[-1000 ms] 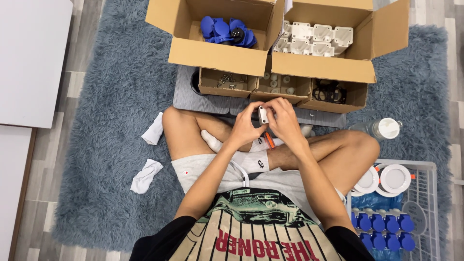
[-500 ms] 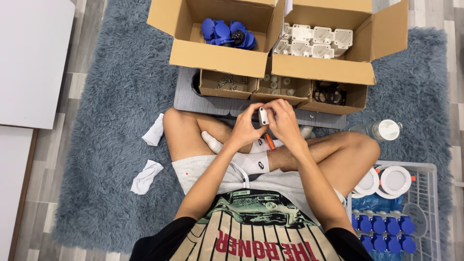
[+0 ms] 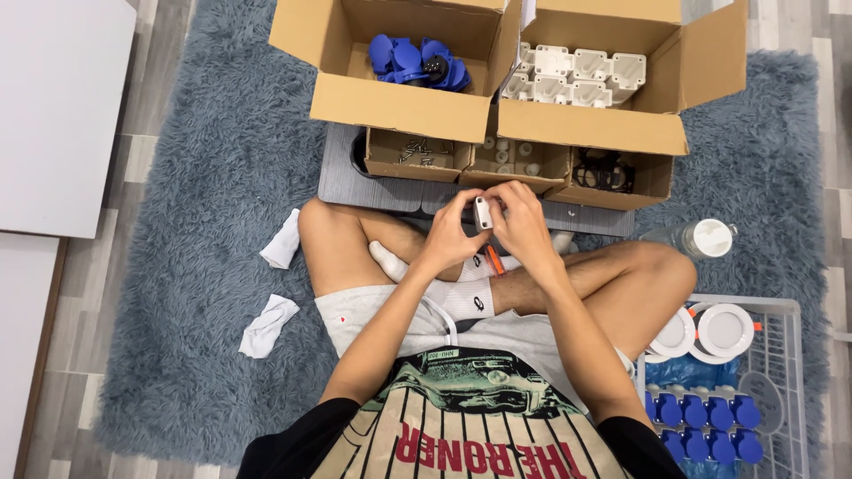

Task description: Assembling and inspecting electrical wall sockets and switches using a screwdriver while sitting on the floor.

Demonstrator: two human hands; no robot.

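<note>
Both my hands meet over my crossed legs, holding one small white and grey plastic part (image 3: 483, 213) between them. My left hand (image 3: 454, 228) grips it from the left side. On the right, my right hand (image 3: 520, 223) has its fingers curled around the part's edge. An orange tool (image 3: 495, 261) lies on my lap just below the hands. Most of the part is hidden by my fingers.
Two open cardboard boxes stand ahead: one with blue parts (image 3: 417, 60), one with white housings (image 3: 572, 75). Smaller boxes (image 3: 417, 153) with screws, small pieces and black rings sit below them. A wire basket (image 3: 781, 390) of blue and white parts and a bottle (image 3: 701, 238) are right. White cloths (image 3: 266, 324) lie left.
My hands stay together on the small part with only slight finger shifts. Nothing else has moved.
</note>
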